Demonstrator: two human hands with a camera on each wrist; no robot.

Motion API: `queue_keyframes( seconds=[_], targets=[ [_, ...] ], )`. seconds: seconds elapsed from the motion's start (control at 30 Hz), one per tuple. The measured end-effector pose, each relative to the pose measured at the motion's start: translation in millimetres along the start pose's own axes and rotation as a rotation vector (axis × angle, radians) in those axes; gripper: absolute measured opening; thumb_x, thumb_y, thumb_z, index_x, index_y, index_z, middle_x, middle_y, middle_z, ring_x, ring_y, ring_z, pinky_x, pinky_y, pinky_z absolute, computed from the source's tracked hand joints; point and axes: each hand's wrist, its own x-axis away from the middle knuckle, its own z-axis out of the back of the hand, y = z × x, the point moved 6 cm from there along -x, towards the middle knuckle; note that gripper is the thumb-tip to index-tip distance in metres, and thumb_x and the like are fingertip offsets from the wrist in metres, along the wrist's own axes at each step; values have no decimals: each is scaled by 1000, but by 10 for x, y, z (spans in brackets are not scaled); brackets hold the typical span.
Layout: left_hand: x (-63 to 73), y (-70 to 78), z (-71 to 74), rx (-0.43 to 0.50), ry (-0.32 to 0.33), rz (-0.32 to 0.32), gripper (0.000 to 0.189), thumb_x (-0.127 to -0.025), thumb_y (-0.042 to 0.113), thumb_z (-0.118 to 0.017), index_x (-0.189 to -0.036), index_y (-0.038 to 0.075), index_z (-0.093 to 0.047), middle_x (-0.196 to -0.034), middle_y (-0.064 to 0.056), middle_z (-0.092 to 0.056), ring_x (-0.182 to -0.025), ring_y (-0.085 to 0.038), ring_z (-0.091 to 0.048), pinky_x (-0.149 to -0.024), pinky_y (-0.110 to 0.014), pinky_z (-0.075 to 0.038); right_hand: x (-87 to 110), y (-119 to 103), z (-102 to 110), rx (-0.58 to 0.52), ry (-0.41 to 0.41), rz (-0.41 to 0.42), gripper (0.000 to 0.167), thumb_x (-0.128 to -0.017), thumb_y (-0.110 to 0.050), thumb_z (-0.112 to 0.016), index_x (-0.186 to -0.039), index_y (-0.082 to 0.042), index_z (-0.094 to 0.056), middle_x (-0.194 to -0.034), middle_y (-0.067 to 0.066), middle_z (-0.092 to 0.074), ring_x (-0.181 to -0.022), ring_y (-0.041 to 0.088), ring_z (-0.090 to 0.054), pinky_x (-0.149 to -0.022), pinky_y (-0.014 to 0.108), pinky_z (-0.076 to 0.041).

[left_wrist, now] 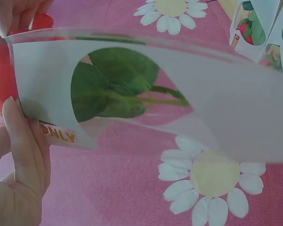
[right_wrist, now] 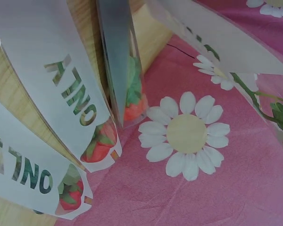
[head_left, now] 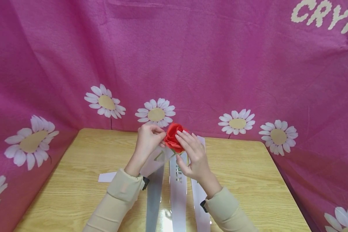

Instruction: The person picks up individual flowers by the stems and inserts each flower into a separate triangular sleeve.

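**Red rose head pinched by both hands above the sleeves**

Red artificial rose (head_left: 174,138) sits at table centre, toward 12 o'clock from the person, held up off the wooden table (head_left: 249,180). Left hand (head_left: 147,139) at 9 o'clock of the bloom, fingertips curled and pinching the petal edge. Right hand (head_left: 191,154) at 3 o'clock, fingers spread over the petals, thumb low at about 6 o'clock near the stem; looks like a light cupping grip.

Rose stem and green leaves (left_wrist: 113,84) sit inside a clear wrapper sleeve (left_wrist: 217,103) with white print. Three more sleeves (head_left: 178,190) lie flat at 6 o'clock under the wrists, lettering "ONLY" (right_wrist: 73,92) legible in the right wrist view. Pink daisy cloth (head_left: 191,64) hangs behind and at both sides.

Judgement: the step is shaping or seating the bloom at the sleeve mouth. Best done with soft fingertip pressure on outer petals only, stem kept centred, film not creased.
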Motion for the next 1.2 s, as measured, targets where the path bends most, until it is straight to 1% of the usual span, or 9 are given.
queue_keyframes(
  seconds=[0.23, 0.43, 0.6, 0.7, 0.77, 0.87, 1.0, 1.1, 1.2],
  targets=[
    [22, 9, -29, 14, -10, 20, 12, -80, 1, -66, -86, -9, -66, -70, -17, -65, -46, -17, -61, -46, -28, -52, 66, -14, -46, -39, -25, -15, 46, -86, -28, -49, -120, 3, -56, -124, 15, -55, -116, 31, -49, -101, 45, -34],
    [41, 41, -33, 46, -12, -4, 11, -80, 0, -64, -84, -10, -65, -68, -18, -64, -45, -17, -61, -45, -28, -52, 110, -27, -104, -74, -37, -35, 47, -88, -31, -52, -120, 4, -55, -124, 17, -54, -116, 30, -49, -101, 43, -35],
    [63, 78, -40, 33, -16, -46, 11, -80, 0, -64, -84, -10, -66, -69, -17, -65, -46, -17, -61, -46, -27, -52, 138, -40, -147, -71, -33, -43, 46, -87, -29, -58, -118, 4, -56, -123, 16, -56, -115, 30, -50, -98, 46, -38],
    [74, 90, -47, 19, -16, -64, 10, -80, 0, -65, -83, -9, -66, -69, -17, -65, -46, -17, -61, -47, -27, -52, 148, -43, -166, -70, -32, -52, 44, -87, -27, -60, -118, 3, -56, -123, 16, -56, -115, 31, -50, -99, 43, -39],
    [76, 88, -52, 12, -15, -65, 10, -80, 1, -65, -83, -9, -66, -69, -16, -65, -46, -17, -61, -47, -26, -52, 153, -47, -178, -68, -33, -53, 43, -87, -26, -61, -118, 3, -57, -123, 16, -56, -115, 31, -50, -98, 41, -40],
    [81, 86, -61, 19, -19, -59, 10, -79, 0, -65, -83, -9, -66, -69, -16, -65, -46, -16, -61, -47, -27, -52, 155, -53, -184, -69, -29, -51, 40, -87, -23, -61, -117, 3, -58, -121, 16, -57, -113, 31, -52, -97, 39, -41],
    [85, 93, -73, 34, -24, -67, 9, -79, -2, -65, -82, -10, -65, -66, -17, -65, -45, -17, -61, -45, -27, -52, 147, -55, -183, -86, -25, -51, 36, -86, -20, -62, -114, 3, -59, -118, 17, -58, -110, 31, -54, -96, 38, -42],
    [86, 95, -82, 33, -25, -77, 8, -79, -2, -64, -81, -10, -65, -65, -16, -64, -45, -16, -60, -45, -27, -52, 144, -53, -181, -95, -25, -53, 34, -86, -19, -62, -113, 2, -60, -117, 16, -59, -109, 30, -55, -95, 37, -43],
    [87, 93, -93, 34, -28, -69, 7, -78, -2, -64, -79, -9, -65, -63, -15, -64, -45, -16, -60, -46, -27, -52, 146, -48, -179, -102, -24, -58, 31, -86, -18, -62, -110, 1, -61, -115, 16, -60, -107, 29, -56, -93, 37, -45]
  ],
)
